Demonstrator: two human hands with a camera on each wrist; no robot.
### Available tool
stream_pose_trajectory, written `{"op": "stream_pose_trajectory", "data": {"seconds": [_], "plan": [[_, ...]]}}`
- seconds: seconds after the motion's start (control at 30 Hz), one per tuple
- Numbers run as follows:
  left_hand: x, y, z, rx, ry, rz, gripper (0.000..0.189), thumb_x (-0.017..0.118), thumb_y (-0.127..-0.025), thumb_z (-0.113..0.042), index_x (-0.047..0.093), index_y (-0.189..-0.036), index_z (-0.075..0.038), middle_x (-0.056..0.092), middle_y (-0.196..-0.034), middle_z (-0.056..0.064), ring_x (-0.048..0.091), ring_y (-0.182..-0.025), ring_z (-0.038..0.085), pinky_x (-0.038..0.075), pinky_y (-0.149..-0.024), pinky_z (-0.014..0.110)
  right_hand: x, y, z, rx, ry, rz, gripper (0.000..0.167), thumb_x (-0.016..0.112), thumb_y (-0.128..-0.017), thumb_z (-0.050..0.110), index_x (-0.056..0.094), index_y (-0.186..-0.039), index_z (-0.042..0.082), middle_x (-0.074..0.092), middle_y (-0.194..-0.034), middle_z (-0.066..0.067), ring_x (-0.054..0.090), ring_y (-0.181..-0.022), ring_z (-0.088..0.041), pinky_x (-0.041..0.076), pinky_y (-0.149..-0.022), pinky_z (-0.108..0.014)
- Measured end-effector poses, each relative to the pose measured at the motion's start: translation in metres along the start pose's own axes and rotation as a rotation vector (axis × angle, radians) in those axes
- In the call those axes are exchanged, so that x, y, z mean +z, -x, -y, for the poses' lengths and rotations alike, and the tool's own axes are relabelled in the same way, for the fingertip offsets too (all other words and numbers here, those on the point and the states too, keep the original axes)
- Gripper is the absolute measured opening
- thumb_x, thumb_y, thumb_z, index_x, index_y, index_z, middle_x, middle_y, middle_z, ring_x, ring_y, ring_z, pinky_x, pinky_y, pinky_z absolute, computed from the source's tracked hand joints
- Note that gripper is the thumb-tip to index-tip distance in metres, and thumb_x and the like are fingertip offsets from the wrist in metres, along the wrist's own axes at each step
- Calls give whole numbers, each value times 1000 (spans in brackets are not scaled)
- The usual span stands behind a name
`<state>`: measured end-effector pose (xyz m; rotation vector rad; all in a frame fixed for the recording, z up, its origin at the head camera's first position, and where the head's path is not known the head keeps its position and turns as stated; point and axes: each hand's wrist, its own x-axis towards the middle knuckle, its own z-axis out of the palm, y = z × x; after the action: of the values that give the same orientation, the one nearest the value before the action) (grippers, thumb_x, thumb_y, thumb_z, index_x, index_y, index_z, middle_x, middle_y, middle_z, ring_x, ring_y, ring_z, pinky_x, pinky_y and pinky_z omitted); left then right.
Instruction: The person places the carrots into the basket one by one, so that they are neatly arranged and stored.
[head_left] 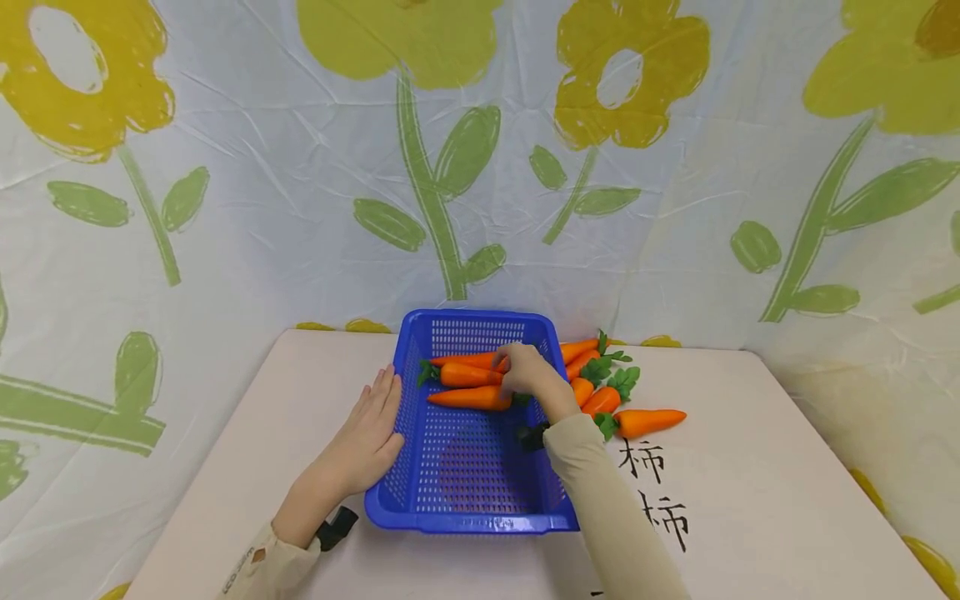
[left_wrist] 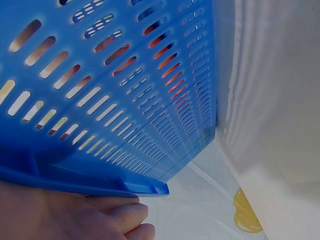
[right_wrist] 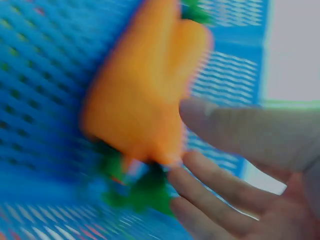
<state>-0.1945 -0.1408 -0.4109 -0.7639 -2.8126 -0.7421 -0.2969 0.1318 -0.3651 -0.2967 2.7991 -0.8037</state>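
A blue plastic basket (head_left: 472,522) with slotted walls stands on the table. Against its left rim rests my left hand (head_left: 367,433), fingers straight; in the left wrist view those fingers (left_wrist: 127,217) lie along the outside of the rim. Several orange carrots with green tops lie in the far half of the basket, among them a front carrot (head_left: 468,398) and a middle carrot (head_left: 465,375). My right hand (head_left: 528,375) reaches in over their right ends. Seen from the right wrist, its thumb and fingers are parted beside the blurred carrots (right_wrist: 135,90), not closed round any.
Outside the basket's right wall lies a pile of several more carrots (head_left: 602,402), one carrot (head_left: 651,422) pointing right. Black written characters (head_left: 663,517) mark the pale table (head_left: 750,500). Behind hangs a white cloth (head_left: 300,250) printed with flowers.
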Motion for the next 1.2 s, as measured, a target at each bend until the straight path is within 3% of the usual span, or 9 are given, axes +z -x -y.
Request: {"op": "stream_pose_trajectory", "data": {"seconds": [0.27,0.57,0.93,1.07,1.2], "plan": [[1,2,1,-8,2,5,72,46,-93,-12,13,-152,13,5,-162,27,5,-150,40,10,-118,60,-38,13,0,-102,-64,-25,44,83,-72,3,69,-114,1,66,-113,-25,62,-104,-37,55,-86,-45],[0,2,1,-5,-2,4,72,45,-93,-12,13,-152,13,5,-162,26,5,-150,39,11,-118,59,-69,42,-8,-150,-181,-83,42,79,-79,4,66,-119,1,66,-117,-21,60,-113,-39,50,-95,-49],[0,2,1,11,-8,-14,71,45,-94,-12,14,-152,14,7,-162,27,7,-150,40,12,-117,60,-90,86,-31,-200,-272,-341,32,70,-90,9,66,-120,-1,66,-116,-21,61,-108,-37,48,-98,-51],[0,1,1,11,-8,-11,71,45,-93,-11,14,-152,13,6,-162,27,6,-150,40,12,-117,60,-92,105,-49,-224,-282,-461,27,66,-95,15,68,-117,0,68,-111,-18,64,-102,-28,47,-99,-51],[0,1,0,4,-7,-1,72,46,-93,-11,14,-153,13,6,-162,27,6,-150,39,12,-117,60,-91,122,-75,-263,-298,-590,23,63,-97,13,69,-115,0,69,-111,-16,64,-100,-11,48,-101,-33]]}}
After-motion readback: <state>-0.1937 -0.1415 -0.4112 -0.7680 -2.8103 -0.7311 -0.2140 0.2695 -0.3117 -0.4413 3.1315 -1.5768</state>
